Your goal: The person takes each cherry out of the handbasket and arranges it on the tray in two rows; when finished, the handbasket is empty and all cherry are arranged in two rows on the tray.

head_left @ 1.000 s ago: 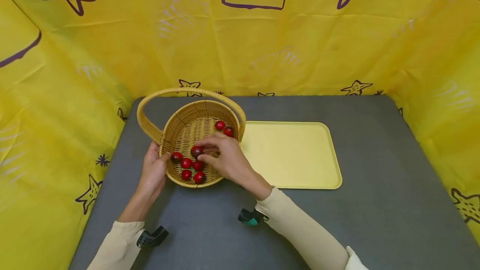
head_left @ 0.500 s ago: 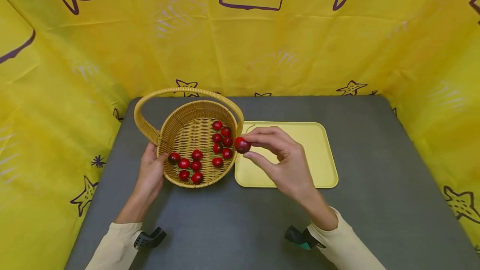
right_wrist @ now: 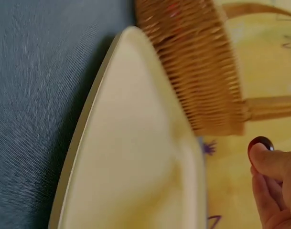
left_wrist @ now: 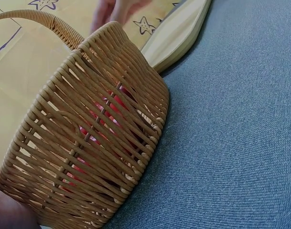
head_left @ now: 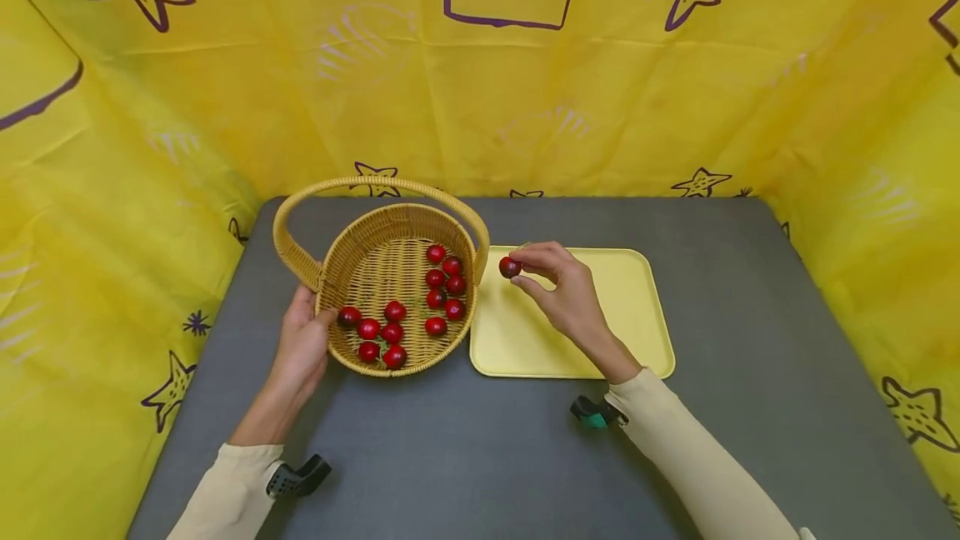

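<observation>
In the head view, my right hand (head_left: 566, 294) pinches a dark red cherry (head_left: 510, 267) between thumb and fingertips, above the left part of the pale yellow tray (head_left: 600, 357). The right wrist view also shows this cherry (right_wrist: 261, 142) at my thumb tip, with the tray beside it. My left hand (head_left: 303, 340) grips the left rim of the round wicker basket (head_left: 408, 222), thumb over the edge. Inside lie several red cherries (head_left: 392, 332), grouped at the front and right, some with green stems. Through the basket's weave in the left wrist view, patches of red show.
The basket's tall arched handle (head_left: 375, 182) stands above it. Basket and tray sit side by side on a grey cloth-covered table (head_left: 480, 457). Yellow patterned cloth (head_left: 480, 107) hangs behind and at both sides.
My right hand has come out of the basket with a cherry and moved right, then slightly back, over the tray. My left hand stays on the basket.
</observation>
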Tool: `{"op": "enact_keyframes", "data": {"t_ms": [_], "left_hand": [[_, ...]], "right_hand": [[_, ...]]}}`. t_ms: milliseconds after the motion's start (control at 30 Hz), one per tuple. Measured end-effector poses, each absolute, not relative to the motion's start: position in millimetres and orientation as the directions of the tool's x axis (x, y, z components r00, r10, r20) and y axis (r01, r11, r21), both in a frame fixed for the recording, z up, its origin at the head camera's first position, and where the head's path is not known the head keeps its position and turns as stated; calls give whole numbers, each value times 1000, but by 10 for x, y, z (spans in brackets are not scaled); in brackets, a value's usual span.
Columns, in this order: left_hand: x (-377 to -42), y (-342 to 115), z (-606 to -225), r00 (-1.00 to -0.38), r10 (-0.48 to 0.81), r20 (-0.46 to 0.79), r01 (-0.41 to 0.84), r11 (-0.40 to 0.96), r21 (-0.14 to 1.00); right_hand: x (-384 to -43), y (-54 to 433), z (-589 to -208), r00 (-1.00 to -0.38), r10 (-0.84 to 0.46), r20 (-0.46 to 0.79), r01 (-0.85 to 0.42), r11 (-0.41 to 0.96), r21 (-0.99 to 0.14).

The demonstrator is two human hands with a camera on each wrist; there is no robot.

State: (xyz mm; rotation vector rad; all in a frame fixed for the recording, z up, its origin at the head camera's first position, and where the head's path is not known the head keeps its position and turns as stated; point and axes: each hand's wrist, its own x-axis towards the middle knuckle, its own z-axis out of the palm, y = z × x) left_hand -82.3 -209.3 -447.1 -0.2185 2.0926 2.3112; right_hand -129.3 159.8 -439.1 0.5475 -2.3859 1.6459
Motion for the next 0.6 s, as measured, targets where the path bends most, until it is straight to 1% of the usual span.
{"op": "enact_keyframes", "data": {"t_ms": [133, 300, 600], "left_hand": [[-836, -2091, -4471, -990, -76, -119, -111, -102, 989], [-838, -2075, -4451, -988, -83, -133, -124, -113, 986], [-829, -2081, -4431, -986, -86, -145, -135, -113, 984]], "right_hand": [[-1473, 1534, -4521, -916, -230, 328, -393, 358, -847], [-1631, 1465, -4597, -930, -243, 274, -353, 393, -849], [-1750, 1427, -4753, -957, -240, 166, -259, 436, -862]]}}
